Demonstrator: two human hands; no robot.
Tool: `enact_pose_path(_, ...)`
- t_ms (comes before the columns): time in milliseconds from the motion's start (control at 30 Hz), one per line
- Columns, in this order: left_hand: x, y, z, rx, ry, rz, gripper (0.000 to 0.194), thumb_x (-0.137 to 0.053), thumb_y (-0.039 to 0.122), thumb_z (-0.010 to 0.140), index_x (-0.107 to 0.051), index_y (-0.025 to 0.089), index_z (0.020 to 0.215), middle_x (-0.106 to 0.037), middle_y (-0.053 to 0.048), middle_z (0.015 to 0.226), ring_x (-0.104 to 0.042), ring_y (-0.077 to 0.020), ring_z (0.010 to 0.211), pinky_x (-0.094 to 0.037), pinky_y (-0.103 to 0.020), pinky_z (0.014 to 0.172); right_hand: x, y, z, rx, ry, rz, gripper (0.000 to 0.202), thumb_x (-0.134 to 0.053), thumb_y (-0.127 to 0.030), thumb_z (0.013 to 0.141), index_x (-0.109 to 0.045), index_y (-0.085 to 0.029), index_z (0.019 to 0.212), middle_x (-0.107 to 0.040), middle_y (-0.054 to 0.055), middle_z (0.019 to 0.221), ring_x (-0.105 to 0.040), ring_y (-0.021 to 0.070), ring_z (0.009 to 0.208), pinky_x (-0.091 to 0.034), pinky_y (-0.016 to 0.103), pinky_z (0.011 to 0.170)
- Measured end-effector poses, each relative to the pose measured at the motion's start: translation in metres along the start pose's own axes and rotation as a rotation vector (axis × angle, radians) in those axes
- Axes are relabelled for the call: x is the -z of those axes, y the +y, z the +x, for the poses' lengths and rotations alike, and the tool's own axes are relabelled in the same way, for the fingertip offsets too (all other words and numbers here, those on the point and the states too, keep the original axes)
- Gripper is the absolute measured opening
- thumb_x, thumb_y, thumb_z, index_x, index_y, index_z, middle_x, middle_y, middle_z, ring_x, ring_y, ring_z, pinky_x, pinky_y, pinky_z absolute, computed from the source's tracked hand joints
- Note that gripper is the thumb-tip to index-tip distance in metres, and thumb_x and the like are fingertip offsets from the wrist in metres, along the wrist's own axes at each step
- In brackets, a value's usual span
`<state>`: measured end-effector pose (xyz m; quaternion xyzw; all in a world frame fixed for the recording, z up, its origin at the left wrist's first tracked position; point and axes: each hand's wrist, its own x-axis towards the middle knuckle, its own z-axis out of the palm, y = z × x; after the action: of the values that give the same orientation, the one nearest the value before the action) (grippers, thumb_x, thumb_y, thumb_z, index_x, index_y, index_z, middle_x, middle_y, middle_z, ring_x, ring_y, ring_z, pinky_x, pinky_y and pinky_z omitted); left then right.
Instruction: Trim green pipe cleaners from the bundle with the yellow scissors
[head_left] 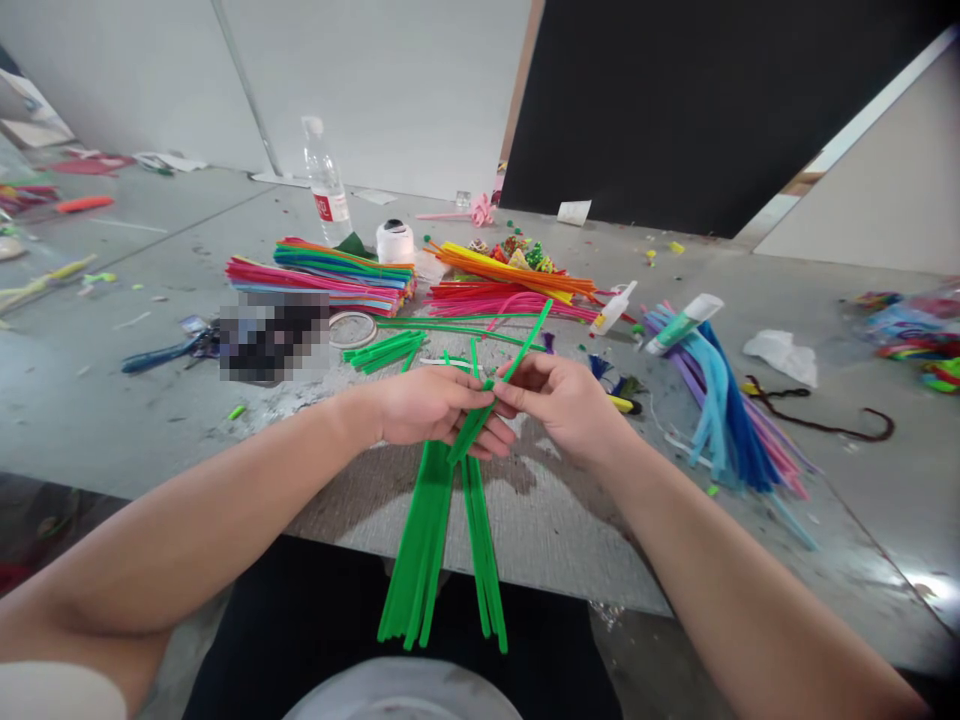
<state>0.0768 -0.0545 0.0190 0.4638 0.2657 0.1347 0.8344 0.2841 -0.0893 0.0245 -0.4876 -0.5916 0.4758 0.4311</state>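
Note:
Over the near part of the table, my left hand is closed, pinching green pipe cleaners between thumb and fingers. My right hand is closed beside it, its thumb and forefinger on a green pipe cleaner that slants up to the right. Whether the pieces are joined where the fingertips meet is hidden. Below the hands, long green pipe cleaners lie in two groups, their ends reaching past the table edge. A bundle of short green pieces rests just beyond my left hand.
Farther back lie multicoloured pipe cleaner bundles and orange-red ones. A water bottle stands behind. To the right are a small glue bottle, a green-white tube and blue pipe cleaners. A blurred dark object sits left.

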Motion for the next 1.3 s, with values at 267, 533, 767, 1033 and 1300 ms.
enact_pose_path(267,0.003,0.0,0.002,-0.02,-0.055,-0.027,0.02,-0.064,0.029,0.101,-0.074,0.013,0.102,-0.082,-0.017,0.103,-0.081,-0.0246,0.091,-0.064,-0.044,0.092,0.0,-0.002,-0.001,-0.021,-0.029,-0.05,0.042,-0.086,-0.059,0.076,-0.07,-0.02,0.076,-0.073,0.004,0.076,-0.067,0.0184,0.074,-0.055,0.036,0.074)
enact_pose_path(533,0.002,0.0,0.001,-0.038,-0.059,-0.017,0.018,-0.064,0.029,0.101,-0.073,0.013,0.101,-0.082,-0.016,0.104,-0.081,-0.0234,0.091,-0.062,-0.043,0.094,0.0,-0.001,-0.001,0.018,-0.022,-0.107,0.039,-0.083,-0.057,0.08,-0.07,-0.02,0.075,-0.07,0.003,0.072,-0.062,0.017,0.07,-0.049,0.034,0.069)
enact_pose_path(767,0.002,-0.001,0.0,-0.046,-0.043,-0.021,0.018,-0.068,0.03,0.1,-0.072,0.013,0.101,-0.081,-0.013,0.1,-0.079,-0.0215,0.089,-0.06,-0.043,0.094,-0.001,-0.003,-0.001,0.017,-0.018,-0.067,0.04,-0.083,-0.057,0.079,-0.069,-0.02,0.074,-0.069,0.002,0.07,-0.059,0.0157,0.067,-0.049,0.034,0.069)
enact_pose_path(1033,-0.005,0.001,-0.002,-0.073,0.02,-0.032,0.021,-0.075,0.033,0.094,-0.069,0.013,0.093,-0.069,-0.004,0.082,-0.068,-0.0161,0.075,-0.059,-0.043,0.088,-0.003,-0.003,-0.002,0.016,-0.004,-0.012,0.041,-0.086,-0.056,0.076,-0.069,-0.02,0.073,-0.066,0.001,0.068,-0.058,0.0151,0.066,-0.048,0.034,0.069)
enact_pose_path(1300,-0.01,0.002,-0.003,-0.084,0.019,-0.089,0.016,-0.068,0.024,0.097,-0.065,0.015,0.085,-0.05,0.003,0.071,-0.048,-0.0105,0.066,-0.057,-0.037,0.079,-0.003,-0.003,-0.001,0.018,-0.006,-0.061,0.042,-0.084,-0.058,0.079,-0.067,-0.021,0.074,-0.067,0.001,0.07,-0.057,0.0159,0.068,-0.047,0.034,0.07)
